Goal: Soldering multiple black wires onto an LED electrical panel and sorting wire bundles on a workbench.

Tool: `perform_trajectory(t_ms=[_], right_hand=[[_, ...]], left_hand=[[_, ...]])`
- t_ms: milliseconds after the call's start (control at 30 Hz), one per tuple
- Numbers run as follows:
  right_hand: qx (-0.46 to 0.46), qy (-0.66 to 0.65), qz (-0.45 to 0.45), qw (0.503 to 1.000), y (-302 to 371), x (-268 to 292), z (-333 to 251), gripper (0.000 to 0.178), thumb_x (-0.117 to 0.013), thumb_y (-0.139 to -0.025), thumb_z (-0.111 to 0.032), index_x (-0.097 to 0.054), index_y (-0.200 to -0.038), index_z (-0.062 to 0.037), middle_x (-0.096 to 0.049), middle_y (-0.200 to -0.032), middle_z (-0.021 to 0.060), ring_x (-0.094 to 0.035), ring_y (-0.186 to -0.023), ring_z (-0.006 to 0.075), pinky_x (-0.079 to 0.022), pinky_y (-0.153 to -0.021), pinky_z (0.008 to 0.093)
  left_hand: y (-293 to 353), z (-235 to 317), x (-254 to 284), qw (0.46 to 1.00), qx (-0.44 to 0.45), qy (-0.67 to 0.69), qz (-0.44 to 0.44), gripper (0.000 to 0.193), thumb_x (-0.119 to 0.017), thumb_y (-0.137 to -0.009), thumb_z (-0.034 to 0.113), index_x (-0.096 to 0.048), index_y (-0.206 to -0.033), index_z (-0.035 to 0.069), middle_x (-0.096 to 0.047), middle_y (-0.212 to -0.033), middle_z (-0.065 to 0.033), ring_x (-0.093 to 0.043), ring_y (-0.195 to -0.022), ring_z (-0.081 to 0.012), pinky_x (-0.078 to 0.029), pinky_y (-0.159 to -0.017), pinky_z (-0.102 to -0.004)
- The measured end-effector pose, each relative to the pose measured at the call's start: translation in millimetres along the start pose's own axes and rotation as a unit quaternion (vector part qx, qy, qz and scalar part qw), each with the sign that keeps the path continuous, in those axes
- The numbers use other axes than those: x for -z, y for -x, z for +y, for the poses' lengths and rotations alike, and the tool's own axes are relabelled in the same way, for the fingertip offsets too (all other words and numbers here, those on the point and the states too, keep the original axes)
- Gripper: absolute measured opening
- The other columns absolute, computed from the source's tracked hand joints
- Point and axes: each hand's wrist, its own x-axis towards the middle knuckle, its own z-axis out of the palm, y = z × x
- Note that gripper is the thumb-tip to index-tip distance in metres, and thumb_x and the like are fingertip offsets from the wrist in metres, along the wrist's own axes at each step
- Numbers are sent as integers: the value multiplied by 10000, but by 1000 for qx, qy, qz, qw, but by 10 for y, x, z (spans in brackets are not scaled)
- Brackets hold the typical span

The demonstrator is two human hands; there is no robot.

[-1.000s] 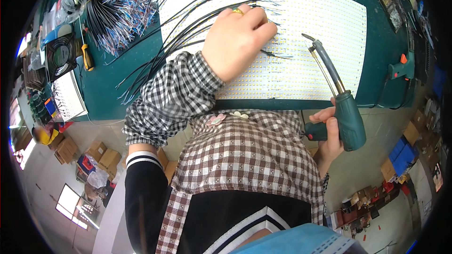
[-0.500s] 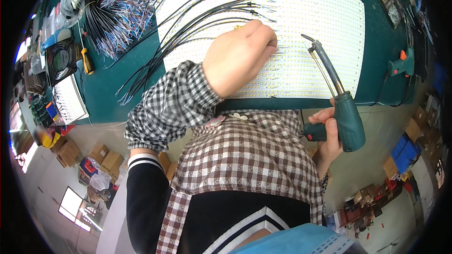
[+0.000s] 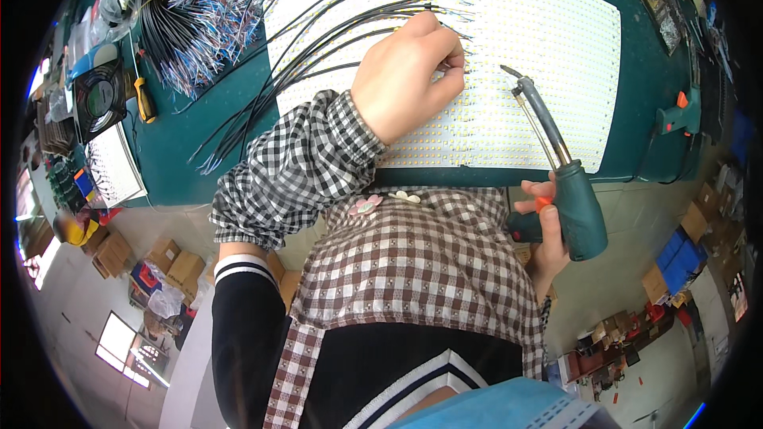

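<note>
My left hand (image 3: 409,79) is over a white LED panel (image 3: 548,48) dotted with small yellow chips. Its thumb and index finger are pinched together; what they hold, if anything, is hidden. Several black cables (image 3: 334,29) lie across the panel's left part, their thin coloured wire ends fanned out at mid-panel, and some pass beneath this hand. My right hand (image 3: 548,226) grips a green soldering gun (image 3: 584,214) by its handle, at the front edge of the table. The gun's dark bent tip points up and left, just right of my left fingers, above the panel.
A big bundle of black cables (image 3: 159,32) with stripped ends lies at the table's far left, near a yellow-handled screwdriver (image 3: 145,102) and a black fan (image 3: 102,95). On the right are another green gun-shaped tool (image 3: 679,115) and a dark, worn box (image 3: 656,0).
My left hand has turned, its knuckles shifting farther away and the thumb showing more. The soldering gun has moved slightly left, its tip closer to my left fingers, and its orange trigger now shows.
</note>
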Motion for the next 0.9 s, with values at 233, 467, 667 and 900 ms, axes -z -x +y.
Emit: perform_trajectory(t_ms=[233, 467, 667, 900], right_hand=[[-18, -41, 2, 999, 41, 2, 36, 378, -559, -814, -53, -453, -1146, 95, -580, -912, 146, -602, -834, 251, -537, -661, 319], [-49, -32, -30, 998, 11, -27, -47, 188, -567, -815, -43, -547, -962, 72, -587, -847, 137, -591, -751, 204, -515, -678, 319], [-50, -36, -23, 998, 13, -53, -21, 101, -564, -808, -6, -567, -888, 56, -592, -810, 131, -585, -725, 191, -507, -680, 316], [-51, -35, -22, 998, 14, -51, 18, 100, -562, -808, 5, -570, -895, 53, -598, -814, 120, -588, -726, 184, -508, -679, 322]], left_hand=[[-5, 19, -27, 1000, 1, 7, 7, 69, -602, -710, 80, -584, -767, 45, -511, -771, -63, -523, -622, -181, -439, -570, -277], [-10, 21, -23, 1000, 0, -12, 12, 68, -602, -705, 89, -584, -753, 44, -514, -766, -67, -533, -618, -188, -442, -568, -282], [-18, 24, -23, 1000, 2, -18, 11, 69, -598, -702, 94, -584, -750, 46, -518, -765, -76, -541, -632, -212, -445, -576, -298], [-19, 30, -22, 1000, -1, -21, 12, 71, -596, -699, 95, -582, -750, 47, -519, -766, -84, -550, -664, -234, -446, -594, -313]])
